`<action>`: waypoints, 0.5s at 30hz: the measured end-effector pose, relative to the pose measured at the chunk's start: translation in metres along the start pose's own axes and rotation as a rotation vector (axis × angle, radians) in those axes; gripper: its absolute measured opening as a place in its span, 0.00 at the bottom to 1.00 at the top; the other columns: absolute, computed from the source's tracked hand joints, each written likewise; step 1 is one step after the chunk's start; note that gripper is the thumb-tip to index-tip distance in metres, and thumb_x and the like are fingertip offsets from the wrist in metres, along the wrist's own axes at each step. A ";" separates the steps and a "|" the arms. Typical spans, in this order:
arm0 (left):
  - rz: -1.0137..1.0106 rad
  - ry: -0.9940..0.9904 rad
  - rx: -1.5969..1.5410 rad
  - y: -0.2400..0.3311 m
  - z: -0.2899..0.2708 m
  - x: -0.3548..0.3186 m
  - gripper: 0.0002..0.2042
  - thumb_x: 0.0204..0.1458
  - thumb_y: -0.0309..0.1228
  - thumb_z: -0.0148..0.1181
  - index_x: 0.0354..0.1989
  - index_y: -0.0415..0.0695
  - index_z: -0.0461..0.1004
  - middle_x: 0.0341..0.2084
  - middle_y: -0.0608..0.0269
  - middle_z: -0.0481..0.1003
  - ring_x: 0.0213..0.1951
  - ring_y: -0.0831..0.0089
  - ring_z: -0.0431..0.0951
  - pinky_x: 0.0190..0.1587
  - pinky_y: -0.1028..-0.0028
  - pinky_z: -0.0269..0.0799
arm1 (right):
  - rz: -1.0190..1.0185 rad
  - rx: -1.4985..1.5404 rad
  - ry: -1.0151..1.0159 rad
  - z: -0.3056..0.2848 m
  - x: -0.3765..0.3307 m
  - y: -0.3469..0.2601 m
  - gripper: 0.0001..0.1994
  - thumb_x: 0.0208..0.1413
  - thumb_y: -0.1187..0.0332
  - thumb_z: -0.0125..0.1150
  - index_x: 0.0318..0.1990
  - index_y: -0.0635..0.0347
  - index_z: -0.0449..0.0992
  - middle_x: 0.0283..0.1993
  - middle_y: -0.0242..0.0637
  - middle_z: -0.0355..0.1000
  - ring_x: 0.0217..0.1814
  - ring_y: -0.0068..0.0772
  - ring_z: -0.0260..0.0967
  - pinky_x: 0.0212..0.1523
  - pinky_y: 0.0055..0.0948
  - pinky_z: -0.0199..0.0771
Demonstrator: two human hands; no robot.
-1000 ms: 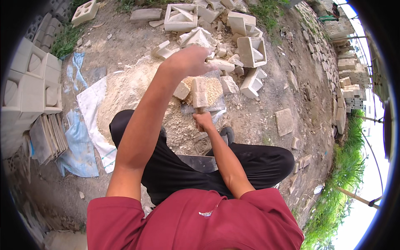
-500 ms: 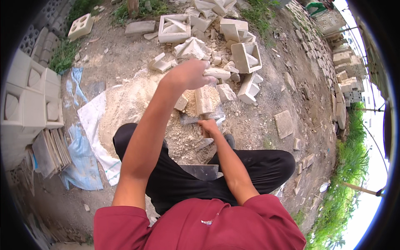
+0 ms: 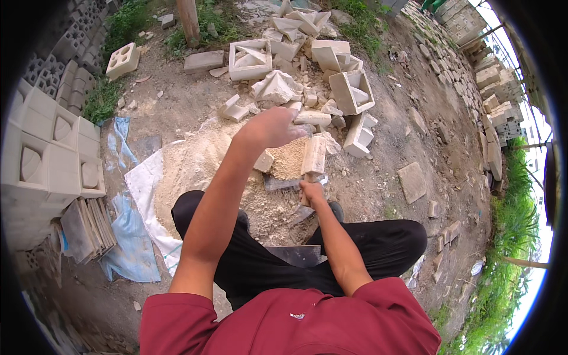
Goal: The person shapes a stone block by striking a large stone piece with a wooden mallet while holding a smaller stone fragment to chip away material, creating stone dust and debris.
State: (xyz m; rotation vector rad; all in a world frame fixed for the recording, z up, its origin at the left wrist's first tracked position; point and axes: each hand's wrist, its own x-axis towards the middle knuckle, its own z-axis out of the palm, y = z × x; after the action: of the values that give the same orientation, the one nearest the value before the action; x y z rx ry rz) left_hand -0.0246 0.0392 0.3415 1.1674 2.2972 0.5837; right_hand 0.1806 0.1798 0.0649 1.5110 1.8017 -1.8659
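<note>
My left hand (image 3: 273,126) reaches out over a heap of broken pale concrete blocks (image 3: 307,89), its fingers curled around a flat concrete fragment (image 3: 312,117) at the heap's near edge. My right hand (image 3: 312,193) is lower and closer, gripped around the short handle of a tool. A pale rectangular block (image 3: 313,155) rises upright just above that fist. A dark flat metal plate (image 3: 279,183) lies beside it, on a mound of crushed sandy rubble (image 3: 201,163). I am squatting, with my black trousers (image 3: 378,248) below both hands.
Stacked decorative concrete blocks (image 3: 47,154) line the left, with a pile of flat tiles (image 3: 89,228) and blue-and-white sheeting (image 3: 139,189) beside them. A post (image 3: 189,21) stands behind the heap. Loose slabs (image 3: 411,180), a stone wall and grass (image 3: 515,225) lie right.
The view has dropped and the heap sits lower in the picture. My left hand has stayed at the heap's near edge. My right hand still grips the tool under the upright block.
</note>
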 end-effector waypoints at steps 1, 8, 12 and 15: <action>0.000 0.019 0.001 -0.007 0.005 -0.003 0.27 0.56 0.45 0.59 0.55 0.34 0.70 0.50 0.42 0.74 0.53 0.51 0.74 0.55 0.61 0.69 | 0.006 0.065 -0.063 0.002 -0.003 -0.009 0.10 0.48 0.67 0.64 0.27 0.66 0.74 0.20 0.37 0.70 0.16 0.30 0.70 0.18 0.31 0.73; 0.062 0.087 -0.026 -0.016 0.006 -0.002 0.27 0.55 0.45 0.60 0.54 0.34 0.71 0.49 0.42 0.74 0.52 0.50 0.74 0.56 0.61 0.69 | -0.227 0.258 -0.038 0.027 -0.031 -0.074 0.12 0.50 0.65 0.67 0.28 0.63 0.72 0.23 0.37 0.71 0.18 0.28 0.70 0.18 0.31 0.73; 0.072 0.029 0.020 -0.003 0.022 0.005 0.25 0.55 0.43 0.60 0.54 0.36 0.72 0.49 0.44 0.75 0.52 0.51 0.74 0.56 0.62 0.69 | -0.126 0.056 -0.063 0.027 -0.018 -0.019 0.12 0.47 0.65 0.69 0.26 0.64 0.73 0.24 0.39 0.73 0.18 0.29 0.71 0.19 0.31 0.71; 0.195 0.021 0.019 0.004 0.035 0.006 0.23 0.55 0.42 0.59 0.53 0.38 0.72 0.48 0.45 0.75 0.51 0.52 0.75 0.55 0.61 0.69 | -0.270 -0.225 0.002 0.018 -0.005 0.023 0.12 0.44 0.65 0.69 0.30 0.65 0.75 0.22 0.39 0.73 0.18 0.31 0.71 0.19 0.32 0.71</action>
State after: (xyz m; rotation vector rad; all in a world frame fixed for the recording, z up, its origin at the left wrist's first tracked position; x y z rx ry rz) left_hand -0.0038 0.0513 0.3151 1.4107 2.2253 0.6490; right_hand 0.1893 0.1568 0.0486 1.2450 2.2244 -1.6913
